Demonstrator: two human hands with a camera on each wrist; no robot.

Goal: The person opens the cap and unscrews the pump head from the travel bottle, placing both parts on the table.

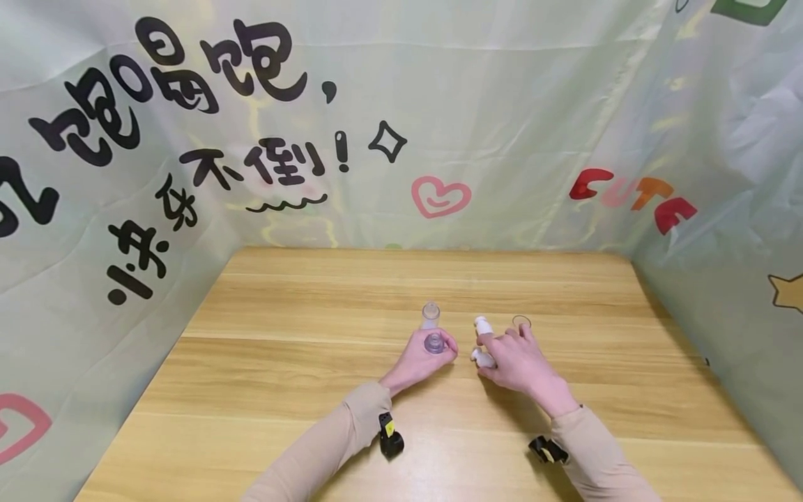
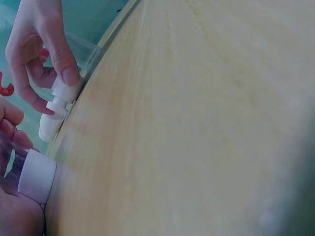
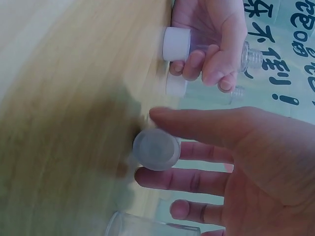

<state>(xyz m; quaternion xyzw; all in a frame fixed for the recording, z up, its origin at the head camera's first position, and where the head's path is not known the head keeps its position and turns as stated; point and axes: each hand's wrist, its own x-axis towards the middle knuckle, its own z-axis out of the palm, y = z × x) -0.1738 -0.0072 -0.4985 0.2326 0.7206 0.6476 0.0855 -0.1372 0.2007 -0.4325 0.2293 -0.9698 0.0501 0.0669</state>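
My left hand (image 1: 419,354) grips a clear bottle (image 1: 434,342) upright, its bare neck rising above the fingers. A white base (image 3: 176,44) shows below that grip in the right wrist view. Right behind stands a second clear bottle (image 1: 430,314), also with an uncapped neck. To the right, my right hand (image 1: 519,359) pinches a small white pump head (image 1: 484,358) between thumb and fingers, low over the table. Its round end (image 3: 156,149) faces the right wrist camera. Another white pump piece (image 1: 482,325) stands just beyond my right fingers.
A clear cylindrical cup (image 1: 522,317) stands beyond my right hand, partly covered by it. The wooden table (image 1: 282,390) meets printed fabric walls (image 1: 533,139) at the back and both sides. Small black wrist cameras (image 1: 391,443) hang from both sleeves.
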